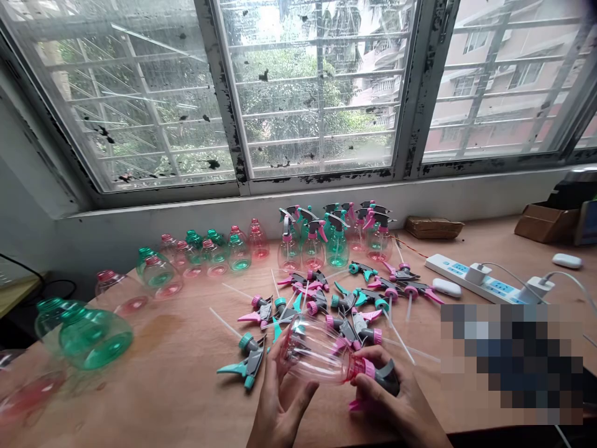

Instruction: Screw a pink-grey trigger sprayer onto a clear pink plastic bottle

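Observation:
A clear pink spray bottle lies tilted on its side above the table's near edge, its neck to the right. My left hand is closed around its base end, thumb below. At the neck, the fingers of my right hand grip the pink collar of a grey trigger sprayer, whose pink trigger shows below. The collar sits against the bottle's mouth; whether it is threaded on I cannot tell. Just beyond my hands lie several loose trigger sprayers with tubes, among them a teal-and-grey sprayer beside my left hand.
Several open pink and green bottles line the left side. Bottles with sprayers fitted stand by the wall under the window. To the right are a white power strip with plugs, a white case, a cardboard box and a blurred-out patch.

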The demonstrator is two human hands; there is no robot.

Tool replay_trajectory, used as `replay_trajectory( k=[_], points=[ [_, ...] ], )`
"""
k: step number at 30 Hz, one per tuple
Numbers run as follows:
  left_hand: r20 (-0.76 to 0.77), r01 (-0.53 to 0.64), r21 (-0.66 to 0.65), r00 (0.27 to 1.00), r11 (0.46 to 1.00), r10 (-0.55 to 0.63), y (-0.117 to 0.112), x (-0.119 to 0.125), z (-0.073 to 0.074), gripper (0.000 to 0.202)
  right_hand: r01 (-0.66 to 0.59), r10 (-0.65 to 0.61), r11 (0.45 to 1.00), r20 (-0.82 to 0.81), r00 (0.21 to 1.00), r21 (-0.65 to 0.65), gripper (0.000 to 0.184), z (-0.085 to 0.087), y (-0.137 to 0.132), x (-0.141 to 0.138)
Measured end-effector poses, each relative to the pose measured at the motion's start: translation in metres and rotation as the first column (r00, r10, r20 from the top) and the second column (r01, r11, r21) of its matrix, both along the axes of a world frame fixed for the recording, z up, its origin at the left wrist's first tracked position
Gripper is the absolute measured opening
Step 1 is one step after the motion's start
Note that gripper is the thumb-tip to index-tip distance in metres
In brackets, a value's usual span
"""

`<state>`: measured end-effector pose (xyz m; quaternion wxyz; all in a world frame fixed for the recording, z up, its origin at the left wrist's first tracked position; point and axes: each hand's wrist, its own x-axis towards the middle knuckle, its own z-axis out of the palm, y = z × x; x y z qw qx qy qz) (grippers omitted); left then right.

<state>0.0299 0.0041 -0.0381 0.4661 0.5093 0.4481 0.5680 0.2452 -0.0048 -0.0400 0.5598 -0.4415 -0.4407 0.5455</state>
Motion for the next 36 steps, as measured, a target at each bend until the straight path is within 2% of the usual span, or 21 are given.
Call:
replay_trajectory(
  k=[18,27,36],
  points=[
    [0.028,-0.006,0.001,1.000,1.000,0.006,-0.0006,0.0017,0.0001,0.086,-0.005,0.004,1.000,-0.054,0.999,-0.019,0.055,0.0017,-0.0010,-0.0017],
    [0.031,0.008,-0.005,0.999,1.000,-0.008,-0.0006,0.0016,0.0031,0.082,-0.019,0.019,1.000,-0.016,1.000,0.004,0.052,-0.0065,0.0008,0.0004],
    [0.034,0.003,-0.028,0.999,1.000,-0.002,-0.0013,0.0032,0.0062,0.084,-0.051,0.051,0.999,-0.043,0.998,-0.012,0.051,0.0030,-0.0015,-0.0003]
  ],
)
